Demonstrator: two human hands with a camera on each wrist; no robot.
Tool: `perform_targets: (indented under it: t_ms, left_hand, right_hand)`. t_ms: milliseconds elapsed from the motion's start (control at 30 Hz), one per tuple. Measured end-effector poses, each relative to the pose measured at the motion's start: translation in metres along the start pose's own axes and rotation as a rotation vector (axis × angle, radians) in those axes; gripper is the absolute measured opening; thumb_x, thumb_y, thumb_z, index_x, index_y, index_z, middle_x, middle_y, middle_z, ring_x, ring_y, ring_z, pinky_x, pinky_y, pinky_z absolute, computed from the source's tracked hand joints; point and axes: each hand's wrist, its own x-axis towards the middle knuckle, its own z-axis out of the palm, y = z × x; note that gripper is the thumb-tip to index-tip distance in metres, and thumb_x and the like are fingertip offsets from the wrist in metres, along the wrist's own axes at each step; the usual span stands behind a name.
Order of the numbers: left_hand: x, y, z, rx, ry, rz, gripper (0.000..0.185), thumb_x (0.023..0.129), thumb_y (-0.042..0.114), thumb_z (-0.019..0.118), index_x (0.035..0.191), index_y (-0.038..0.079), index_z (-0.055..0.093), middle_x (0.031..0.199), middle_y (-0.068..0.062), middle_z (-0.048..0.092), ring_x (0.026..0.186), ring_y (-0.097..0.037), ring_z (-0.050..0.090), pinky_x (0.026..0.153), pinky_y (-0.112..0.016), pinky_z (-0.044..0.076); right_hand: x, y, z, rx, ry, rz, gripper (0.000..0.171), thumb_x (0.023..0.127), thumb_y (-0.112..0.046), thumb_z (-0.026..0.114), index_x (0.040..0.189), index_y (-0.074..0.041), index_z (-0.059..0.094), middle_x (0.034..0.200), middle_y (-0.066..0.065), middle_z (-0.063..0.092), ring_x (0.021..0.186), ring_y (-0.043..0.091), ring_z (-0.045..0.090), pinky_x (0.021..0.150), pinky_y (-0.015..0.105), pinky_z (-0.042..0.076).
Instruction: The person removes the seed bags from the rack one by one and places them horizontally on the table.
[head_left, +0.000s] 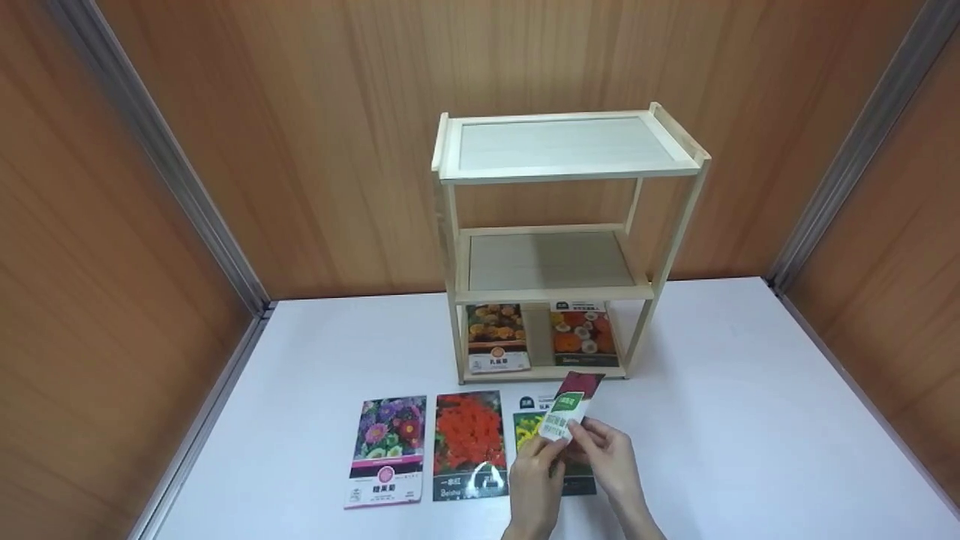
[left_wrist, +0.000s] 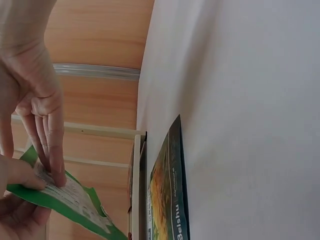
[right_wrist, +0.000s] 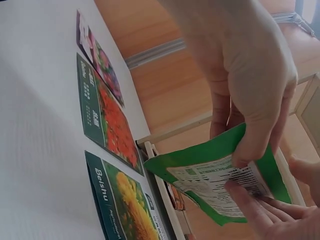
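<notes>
Both hands hold one seed packet [head_left: 568, 409] above the table. The left hand [head_left: 535, 478] pinches its lower left part and the right hand [head_left: 613, 459] pinches its lower right. In the right wrist view the packet's green back with a white printed label [right_wrist: 212, 182] faces the camera, a thumb of each hand pressed on it. Under the hands lies a yellow-flower seed packet [right_wrist: 127, 200], partly hidden in the head view. To its left lie a red-flower packet [head_left: 470, 442] and a purple-and-pink-flower packet [head_left: 388, 450], face up.
Behind the packets stands a three-tier wooden rack [head_left: 555, 294]. On its bottom shelf are an orange-flower packet [head_left: 497, 337] and a packet with orange and white flowers [head_left: 585, 335]. Wood-grain panels [head_left: 337, 150] surround the white table [head_left: 750, 420].
</notes>
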Motion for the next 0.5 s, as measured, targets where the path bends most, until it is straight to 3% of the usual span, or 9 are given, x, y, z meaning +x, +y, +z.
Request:
perform_targets:
  t_ms: [200,333,400,500]
  left_hand:
    - [-0.003,-0.004,0.002,0.146,0.041,0.187,0.020,0.067,0.003,0.074,0.086,0.011,0.071,0.080,0.002,0.060,0.074,-0.009,0.056,0.062,-0.017,0.048]
    - [-0.004,-0.005,0.000,0.206,0.023,0.250,0.018,0.067,0.006,0.074,0.085,0.011,0.071,0.078,0.003,0.058,0.072,-0.008,0.055,0.061,-0.017,0.047]
    - [-0.004,-0.003,-0.004,0.203,-0.055,0.234,0.021,0.067,0.008,0.075,0.088,0.012,0.070,0.081,0.003,0.058,0.074,-0.009,0.055,0.064,-0.019,0.047]
    - [0.000,0.000,-0.014,0.160,-0.271,0.142,0.033,0.066,0.014,0.077,0.097,0.012,0.068,0.092,0.003,0.057,0.084,-0.011,0.055,0.071,-0.024,0.047]
  right_hand:
    - [0.001,0.004,0.000,0.023,0.021,-0.013,0.040,0.088,-0.013,0.055,0.113,0.016,0.047,0.101,0.026,0.059,0.081,0.027,0.064,0.067,0.030,0.051]
    - [0.001,0.008,-0.002,0.003,0.018,-0.028,0.035,0.089,-0.007,0.051,0.113,0.017,0.046,0.101,0.027,0.059,0.082,0.027,0.063,0.066,0.027,0.051]
    - [0.001,0.010,-0.003,-0.003,0.017,-0.028,0.034,0.089,-0.005,0.050,0.113,0.018,0.046,0.100,0.027,0.059,0.082,0.027,0.064,0.066,0.027,0.051]
    - [0.001,0.012,-0.006,-0.012,0.016,-0.016,0.033,0.089,-0.004,0.050,0.113,0.018,0.046,0.098,0.026,0.060,0.081,0.026,0.064,0.065,0.027,0.052]
